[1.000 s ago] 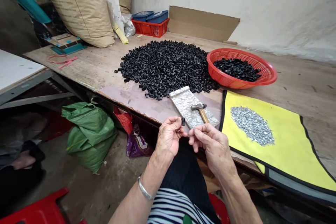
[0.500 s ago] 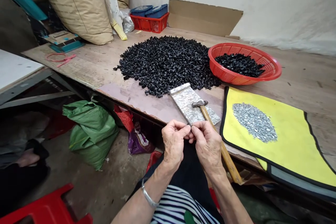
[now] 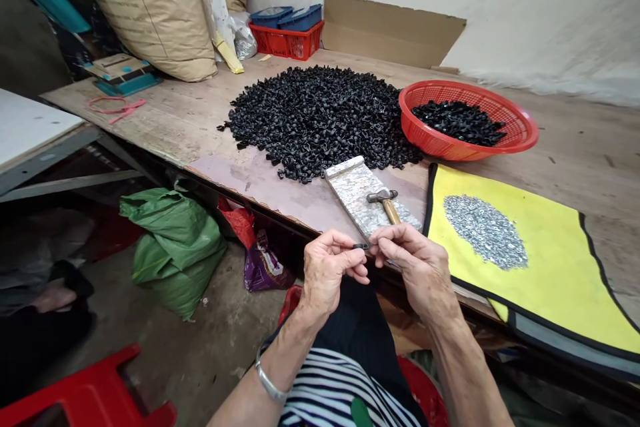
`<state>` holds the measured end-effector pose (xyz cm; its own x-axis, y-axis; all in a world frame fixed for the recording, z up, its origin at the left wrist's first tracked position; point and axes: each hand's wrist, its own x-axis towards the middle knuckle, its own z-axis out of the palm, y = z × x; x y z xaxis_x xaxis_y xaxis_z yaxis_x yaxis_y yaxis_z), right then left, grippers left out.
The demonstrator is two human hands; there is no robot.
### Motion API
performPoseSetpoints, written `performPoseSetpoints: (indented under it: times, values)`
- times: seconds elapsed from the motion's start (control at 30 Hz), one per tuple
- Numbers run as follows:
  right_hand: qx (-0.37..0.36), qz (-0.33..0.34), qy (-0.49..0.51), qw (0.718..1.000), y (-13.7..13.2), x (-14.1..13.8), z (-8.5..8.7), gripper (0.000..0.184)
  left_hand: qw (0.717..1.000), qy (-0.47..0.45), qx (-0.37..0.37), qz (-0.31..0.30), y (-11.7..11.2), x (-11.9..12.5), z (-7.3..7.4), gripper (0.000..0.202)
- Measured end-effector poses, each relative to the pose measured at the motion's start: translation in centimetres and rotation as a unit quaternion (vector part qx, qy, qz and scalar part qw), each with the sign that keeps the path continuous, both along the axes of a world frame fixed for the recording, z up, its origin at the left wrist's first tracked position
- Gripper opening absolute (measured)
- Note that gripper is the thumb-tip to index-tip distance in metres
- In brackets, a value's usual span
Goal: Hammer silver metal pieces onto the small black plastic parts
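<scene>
The fingers [image 3: 345,259] of the left hand [image 3: 324,275] are pinched, thumb against forefinger, around a small dark clip [image 3: 360,246]. Close by at 3 o'clock, the right hand [image 3: 423,265] bends its thumb and forefinger toward the clip's free end; from here I can't tell whether they're closed on anything. Beyond them at 12 o'clock lies a flat, mottled grey-white slab [image 3: 353,195] with a raised strip at its far edge, a wooden-handled metal hammer [image 3: 383,196] resting across it. Toward 11, a broad mound of glossy black clips [image 3: 320,117] covers the wooden counter [image 3: 193,117]. At 1 o'clock sits a round, red plastic mesh basket [image 3: 440,143] of black pieces. At 3, shiny metal bits [image 3: 485,232] lie heaped on black-edged yellow fabric [image 3: 555,253].
</scene>
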<state>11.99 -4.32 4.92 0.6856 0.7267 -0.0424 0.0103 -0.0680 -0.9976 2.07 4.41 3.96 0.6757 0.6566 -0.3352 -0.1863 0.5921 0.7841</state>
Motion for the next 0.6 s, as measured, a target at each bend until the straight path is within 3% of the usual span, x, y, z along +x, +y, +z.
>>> performPoseSetpoints:
  times: [0.37, 0.6]
  values:
    - [-0.016, -0.063, 0.002, 0.998, 0.45, -1.17, -0.92, 0.01, 0.996, 0.013, 0.08, 0.03, -0.61, -0.22, -0.26, 0.012]
    - [0.012, -0.053, 0.129, 0.99, 0.75, -0.92, -0.84, 0.012, 0.995, 0.009, 0.095, 0.027, -0.81, -0.33, -0.33, 0.009]
